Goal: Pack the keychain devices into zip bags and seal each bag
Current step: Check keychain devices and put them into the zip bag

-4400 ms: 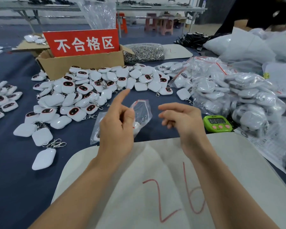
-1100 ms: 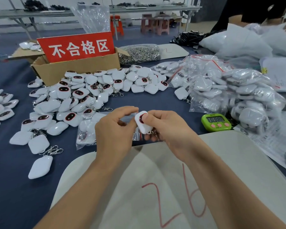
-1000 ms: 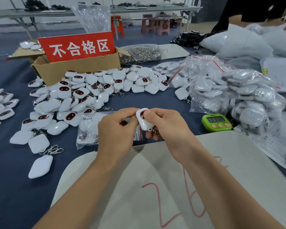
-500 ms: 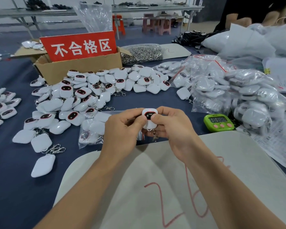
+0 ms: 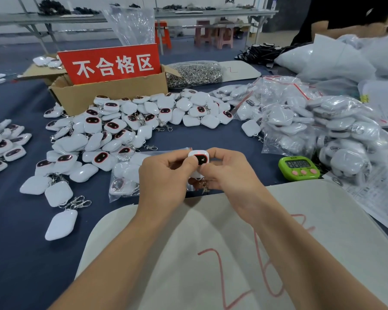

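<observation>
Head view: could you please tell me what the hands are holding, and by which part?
One white keychain device, held by both hands: the left hand pinches its left edge, the right hand its right edge, dark screen towards the camera.

Two bare forearms reach forward from the bottom edge and converge toward the centre. The left hand (image 5: 164,175) and right hand (image 5: 233,175), backs facing up and fingers curled, together pinch one keychain device (image 5: 199,159) between thumbs and forefingers, hands almost touching.
</observation>
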The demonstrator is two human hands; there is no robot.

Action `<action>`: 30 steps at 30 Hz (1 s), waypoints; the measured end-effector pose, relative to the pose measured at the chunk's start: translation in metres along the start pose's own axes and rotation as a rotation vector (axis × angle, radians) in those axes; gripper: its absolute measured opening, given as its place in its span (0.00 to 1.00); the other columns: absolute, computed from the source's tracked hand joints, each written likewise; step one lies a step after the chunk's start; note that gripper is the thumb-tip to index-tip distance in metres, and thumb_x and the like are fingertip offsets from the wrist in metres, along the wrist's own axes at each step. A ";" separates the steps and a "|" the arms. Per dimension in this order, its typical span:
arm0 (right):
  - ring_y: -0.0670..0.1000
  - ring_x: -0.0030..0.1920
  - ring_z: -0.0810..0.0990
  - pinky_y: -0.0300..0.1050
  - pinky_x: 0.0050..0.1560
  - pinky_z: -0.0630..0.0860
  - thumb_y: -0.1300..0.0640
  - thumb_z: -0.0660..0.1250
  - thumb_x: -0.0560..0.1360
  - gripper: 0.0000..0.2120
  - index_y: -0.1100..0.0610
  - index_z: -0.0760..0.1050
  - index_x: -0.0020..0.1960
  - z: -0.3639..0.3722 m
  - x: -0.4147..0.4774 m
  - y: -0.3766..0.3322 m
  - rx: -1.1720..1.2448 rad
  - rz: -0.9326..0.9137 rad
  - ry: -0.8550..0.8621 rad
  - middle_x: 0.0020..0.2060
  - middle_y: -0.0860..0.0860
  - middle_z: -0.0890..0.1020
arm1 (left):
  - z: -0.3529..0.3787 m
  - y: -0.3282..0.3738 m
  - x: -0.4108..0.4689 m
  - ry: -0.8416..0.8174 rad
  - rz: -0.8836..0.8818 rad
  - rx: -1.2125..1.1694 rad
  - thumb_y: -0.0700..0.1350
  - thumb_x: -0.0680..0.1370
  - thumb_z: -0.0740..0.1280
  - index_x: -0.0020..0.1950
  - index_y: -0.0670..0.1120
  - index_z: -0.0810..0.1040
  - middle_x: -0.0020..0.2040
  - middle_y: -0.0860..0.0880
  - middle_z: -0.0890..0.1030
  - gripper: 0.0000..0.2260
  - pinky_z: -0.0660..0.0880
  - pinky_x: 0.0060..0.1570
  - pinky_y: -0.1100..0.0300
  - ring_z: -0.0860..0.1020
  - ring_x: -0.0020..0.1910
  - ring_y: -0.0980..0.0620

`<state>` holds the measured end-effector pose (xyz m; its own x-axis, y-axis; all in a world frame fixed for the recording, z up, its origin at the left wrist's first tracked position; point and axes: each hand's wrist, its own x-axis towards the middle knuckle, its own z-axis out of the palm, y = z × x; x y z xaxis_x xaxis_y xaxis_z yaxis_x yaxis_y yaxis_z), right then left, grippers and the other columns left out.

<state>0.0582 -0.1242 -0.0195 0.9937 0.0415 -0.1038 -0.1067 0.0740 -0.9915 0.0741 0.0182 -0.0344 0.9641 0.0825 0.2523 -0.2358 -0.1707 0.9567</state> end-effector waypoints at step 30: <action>0.43 0.37 0.84 0.36 0.44 0.79 0.66 0.74 0.71 0.13 0.47 0.83 0.41 -0.008 0.006 0.002 -0.264 -0.301 0.386 0.36 0.43 0.86 | 0.000 -0.004 -0.009 -0.003 0.094 0.251 0.37 0.72 0.77 0.64 0.65 0.81 0.49 0.65 0.84 0.28 0.77 0.44 0.72 0.82 0.45 0.65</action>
<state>0.0646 -0.1315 -0.0231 0.9244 -0.3150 0.2152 0.1465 -0.2278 -0.9626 0.0663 0.0183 -0.0404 0.9400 0.0516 0.3373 -0.2869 -0.4153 0.8632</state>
